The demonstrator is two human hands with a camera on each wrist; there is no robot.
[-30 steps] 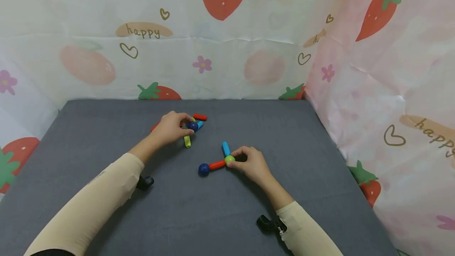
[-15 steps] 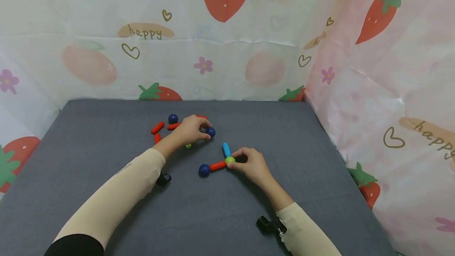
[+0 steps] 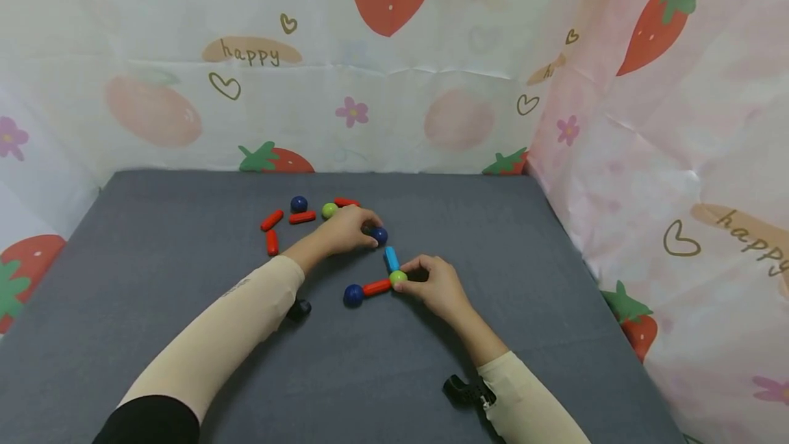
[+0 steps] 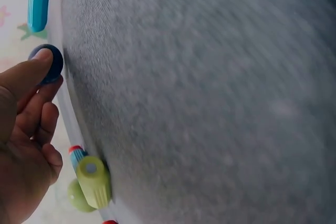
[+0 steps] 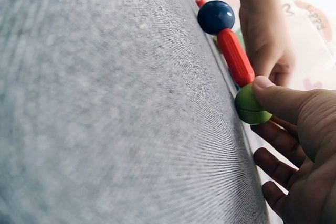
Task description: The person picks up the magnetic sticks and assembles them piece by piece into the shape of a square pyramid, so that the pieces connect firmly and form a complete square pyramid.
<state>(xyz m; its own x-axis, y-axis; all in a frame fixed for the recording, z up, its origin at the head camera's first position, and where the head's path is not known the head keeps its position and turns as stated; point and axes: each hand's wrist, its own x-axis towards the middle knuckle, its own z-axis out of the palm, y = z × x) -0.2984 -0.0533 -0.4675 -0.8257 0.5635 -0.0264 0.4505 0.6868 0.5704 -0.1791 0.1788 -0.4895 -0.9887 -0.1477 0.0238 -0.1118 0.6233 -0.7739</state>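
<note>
Left grip (image 3: 346, 229) pinches a blue ball (image 3: 381, 236) near the blue rod (image 3: 391, 259): let slip, it could roll across the bench (image 3: 524, 245); pushed askew, it could knock the rod off the green ball (image 3: 398, 277) pinched in the right grip (image 3: 440, 286).

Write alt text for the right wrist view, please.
The right hand pinches a green ball joined to a red rod, with a blue ball at the rod's other end. The left hand shows behind; gray cloth fills the left side.

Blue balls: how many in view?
3: held ball in the left hand; joined ball on a red rod; loose ball farther back. Left hand may hide more.
</note>
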